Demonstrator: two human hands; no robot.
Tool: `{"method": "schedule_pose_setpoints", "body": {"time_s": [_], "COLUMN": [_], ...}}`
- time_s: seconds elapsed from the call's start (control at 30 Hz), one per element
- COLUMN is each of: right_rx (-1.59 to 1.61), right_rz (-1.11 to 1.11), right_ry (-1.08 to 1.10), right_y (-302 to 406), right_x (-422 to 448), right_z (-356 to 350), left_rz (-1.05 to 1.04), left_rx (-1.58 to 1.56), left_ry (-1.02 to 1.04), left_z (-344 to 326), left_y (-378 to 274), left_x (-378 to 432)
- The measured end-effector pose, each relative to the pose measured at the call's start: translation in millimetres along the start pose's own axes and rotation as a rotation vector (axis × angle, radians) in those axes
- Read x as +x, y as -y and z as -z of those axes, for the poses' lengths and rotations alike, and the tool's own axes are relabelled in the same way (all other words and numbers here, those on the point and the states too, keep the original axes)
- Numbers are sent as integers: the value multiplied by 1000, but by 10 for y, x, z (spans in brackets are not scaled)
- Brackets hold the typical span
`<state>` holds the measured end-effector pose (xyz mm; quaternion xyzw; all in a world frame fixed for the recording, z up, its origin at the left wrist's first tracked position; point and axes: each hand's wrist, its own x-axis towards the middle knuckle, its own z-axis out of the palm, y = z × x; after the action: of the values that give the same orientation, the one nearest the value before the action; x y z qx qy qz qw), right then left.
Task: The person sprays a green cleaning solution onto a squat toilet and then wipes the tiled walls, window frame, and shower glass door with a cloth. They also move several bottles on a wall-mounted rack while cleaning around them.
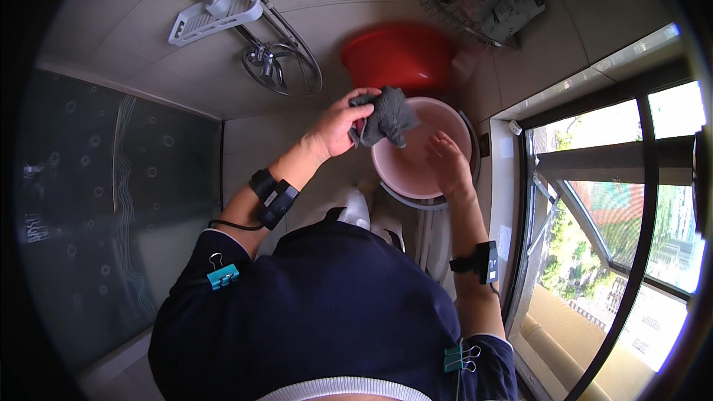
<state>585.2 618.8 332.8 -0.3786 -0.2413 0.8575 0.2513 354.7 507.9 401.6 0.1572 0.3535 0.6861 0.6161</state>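
Observation:
A crumpled grey cloth (pixel 387 117) is held in my left hand (pixel 345 122), beside the left rim of a round pink basin (pixel 381 170). My right hand (pixel 450 164) is over the basin's right side, fingers spread and slightly curled, with nothing in it. The basin sits on a greyish round support that shows past its lower and right rim. A red plastic tub (pixel 401 58) stands behind it, against the tiled wall.
A shower rail with a white soap tray (pixel 217 16) and a chrome hose (pixel 309 61) are at upper left. A wire corner shelf (pixel 445 16) holds bottles. A frosted glass panel (pixel 72 189) stands left; an open window (pixel 590 206) is right.

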Motion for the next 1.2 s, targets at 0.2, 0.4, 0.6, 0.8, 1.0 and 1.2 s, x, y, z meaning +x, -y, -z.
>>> {"method": "schedule_pose_setpoints", "body": {"time_s": [0.2, 0.4, 0.6, 0.8, 1.0, 1.2], "right_rx": [66, 207, 320, 650, 908, 857], "right_rz": [-155, -253, 153, 517, 699, 633], "right_ry": [488, 314, 98, -10, 95, -18], "right_y": [-456, -709, -371, -94, -415, -680], "right_x": [-337, -615, -1079, -1809, -2035, -1791], "right_z": [-190, 166, 1376, 2240, 2389, 2289], "left_rz": [278, 449, 91, 74, 348, 470], "left_rx": [148, 177, 418, 356, 416, 790], "left_ry": [134, 74, -592, -1248, -1492, -1022], "left_z": [-171, -29, 1039, 2299, 2732, 2566], "left_y": [342, 448, -395, -641, -476, -319], "left_x": [-387, -576, -910, -1668, -1977, -1296]}}
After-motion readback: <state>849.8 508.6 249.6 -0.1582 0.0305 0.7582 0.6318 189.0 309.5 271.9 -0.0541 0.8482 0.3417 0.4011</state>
